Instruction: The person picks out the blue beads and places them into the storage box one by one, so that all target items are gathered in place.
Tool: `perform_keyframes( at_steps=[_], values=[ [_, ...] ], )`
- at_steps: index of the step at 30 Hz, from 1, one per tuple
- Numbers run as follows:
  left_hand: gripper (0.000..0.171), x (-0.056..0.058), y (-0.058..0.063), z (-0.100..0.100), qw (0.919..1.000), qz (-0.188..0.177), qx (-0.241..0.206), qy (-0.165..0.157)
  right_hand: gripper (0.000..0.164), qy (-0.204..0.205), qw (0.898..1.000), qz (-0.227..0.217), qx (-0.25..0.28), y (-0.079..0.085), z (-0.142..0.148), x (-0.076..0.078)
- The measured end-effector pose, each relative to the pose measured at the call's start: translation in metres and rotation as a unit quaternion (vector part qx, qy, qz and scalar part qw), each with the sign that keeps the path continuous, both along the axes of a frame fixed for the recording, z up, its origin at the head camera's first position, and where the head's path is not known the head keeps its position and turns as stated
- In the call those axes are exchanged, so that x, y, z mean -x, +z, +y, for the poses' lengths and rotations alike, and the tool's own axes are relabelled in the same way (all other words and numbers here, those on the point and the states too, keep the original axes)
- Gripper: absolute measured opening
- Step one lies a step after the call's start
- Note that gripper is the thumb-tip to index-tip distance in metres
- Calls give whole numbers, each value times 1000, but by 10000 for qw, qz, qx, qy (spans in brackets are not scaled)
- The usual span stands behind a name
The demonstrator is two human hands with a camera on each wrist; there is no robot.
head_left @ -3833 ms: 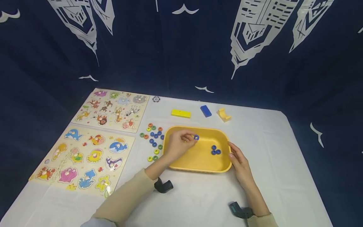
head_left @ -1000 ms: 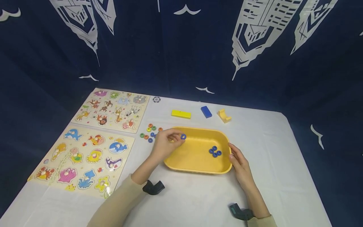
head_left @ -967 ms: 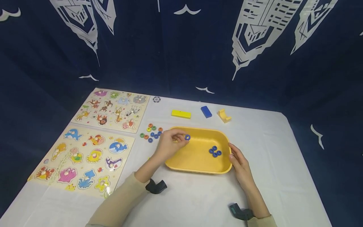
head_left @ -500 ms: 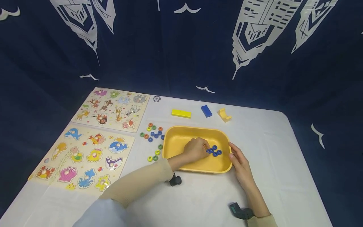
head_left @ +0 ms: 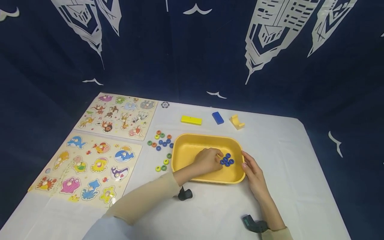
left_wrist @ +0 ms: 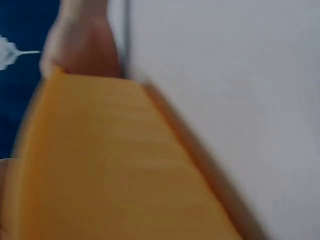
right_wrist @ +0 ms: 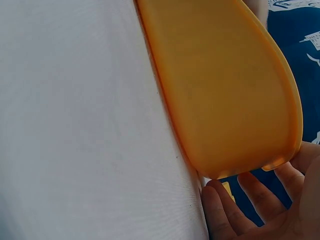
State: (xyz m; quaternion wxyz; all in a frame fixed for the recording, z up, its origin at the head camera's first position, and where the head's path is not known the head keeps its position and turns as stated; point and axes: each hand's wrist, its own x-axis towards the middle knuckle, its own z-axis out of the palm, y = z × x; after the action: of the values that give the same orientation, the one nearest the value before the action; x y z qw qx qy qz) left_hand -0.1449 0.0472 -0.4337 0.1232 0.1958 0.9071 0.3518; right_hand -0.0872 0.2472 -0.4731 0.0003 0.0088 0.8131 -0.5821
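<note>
Inside a shallow yellow tray (head_left: 186, 173), my left hand (head_left: 207, 160) is low over the floor, fingers loosely bent. Its fingertips are right beside a cluster of several blue beads (head_left: 227, 163), with no bead seen between them. My right hand (head_left: 255, 173) holds the tray's right end, thumb and a finger at the rim. In the right wrist view its other fingers (right_wrist: 265, 200) reach along the outside of the end wall. The left wrist view is blurred; the tray's outer wall (left_wrist: 120, 160) fills much of it, the right hand (left_wrist: 85, 50) beyond.
Left of the tray lie loose blue beads (head_left: 164, 144) among orange, green and yellow ones (head_left: 166, 161). Two animal puzzle boards (head_left: 90, 163) cover the table's left. Behind the tray are a yellow block (head_left: 191, 120), a blue block (head_left: 217, 118) and a pale curved block (head_left: 237, 122).
My left hand has moved right from the tray's left side, carrying a blue bead, and let it go beside the others. The right hand has stayed at the tray's right end.
</note>
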Motion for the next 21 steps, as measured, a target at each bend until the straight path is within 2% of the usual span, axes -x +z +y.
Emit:
perform_keyframes(
  at_steps=[3, 5, 8, 10, 13, 17, 19, 21],
  values=[
    [37, -14, 16, -15, 9969, 445, -641, 88, 41, -13, 10000, -16, -48, 0, -1, 0],
    [36, -22, 25, -28, 9899, 796, -1133, 306, 41, -40, 10000, -19, -62, 0, -1, 0],
    [34, -30, 32, -51, 9726, 1243, -1802, 790, 41, -58, 10000, -28, -50, 0, -1, 0],
    [32, -31, 32, -68, 9592, 1451, -2140, 1147, 41, -60, 10000, -22, -35, 1, -1, 0],
    [31, -29, 27, -93, 9390, 1664, -2493, 1684, 41, -56, 10000, -1, -42, 1, 0, 0],
    [31, -23, 13, -122, 9170, 1795, -2626, 2406, 41, -21, 10000, 50, -1, 1, 0, 0],
    [33, -21, 4, -132, 9117, 1775, -2558, 2682, 41, -1, 10000, 53, 8, 1, -1, 0],
    [34, -19, -4, -141, 9096, 1727, -2468, 2860, 41, -12, 10000, 45, -20, 1, -1, 0]
  ],
)
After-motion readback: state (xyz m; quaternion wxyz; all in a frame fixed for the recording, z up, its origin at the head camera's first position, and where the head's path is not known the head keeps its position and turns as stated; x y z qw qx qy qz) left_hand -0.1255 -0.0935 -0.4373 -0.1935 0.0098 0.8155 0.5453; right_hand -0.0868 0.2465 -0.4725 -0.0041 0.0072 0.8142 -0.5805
